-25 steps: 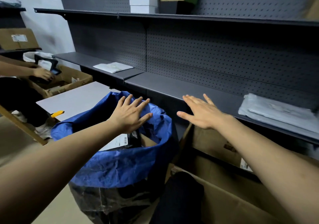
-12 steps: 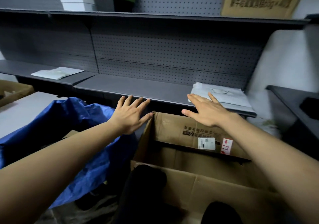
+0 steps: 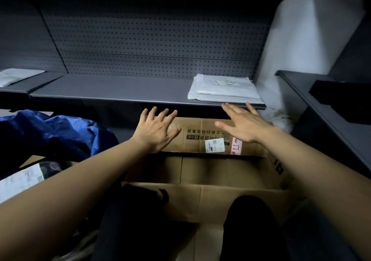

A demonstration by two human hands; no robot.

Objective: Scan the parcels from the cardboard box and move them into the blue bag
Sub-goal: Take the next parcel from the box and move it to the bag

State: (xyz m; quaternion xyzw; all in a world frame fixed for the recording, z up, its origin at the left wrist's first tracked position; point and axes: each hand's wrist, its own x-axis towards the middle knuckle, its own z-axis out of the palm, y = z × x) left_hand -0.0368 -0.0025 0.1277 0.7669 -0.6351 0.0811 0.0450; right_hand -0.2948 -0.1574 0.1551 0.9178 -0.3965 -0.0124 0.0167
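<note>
- Your left hand [image 3: 155,133]: at 9 o'clock of centre, palm down, fingers straight and spread apart, holding nothing. It hovers in front of the left end of the box's far flap. Whether it touches the flap cannot be told.
- Your right hand [image 3: 244,126]: at 3 o'clock, fingers straight and apart, gripping nothing. It is over the right end of the same flap, with its fingertips reaching the shelf edge in view.
- Cardboard box [image 3: 202,170]: at 6 o'clock, open at the top, between your forearms. Its far flap stands up and carries a white label [image 3: 214,145] and a red sticker [image 3: 236,146].
- Blue bag [image 3: 60,132]: at 9 o'clock, crumpled, just left of the box.
- Labelled parcel [image 3: 22,178]: at 8 o'clock, dark with a white label, lying under the bag's blue folds.
- Shelf [image 3: 112,87]: grey, running across 12 o'clock, with a pegboard [image 3: 152,47] behind it.
- White parcels [image 3: 224,89]: stacked flat on the shelf at 1 o'clock, just beyond your right fingertips.
- Single white parcel [image 3: 18,75]: on the shelf at 10 o'clock.
</note>
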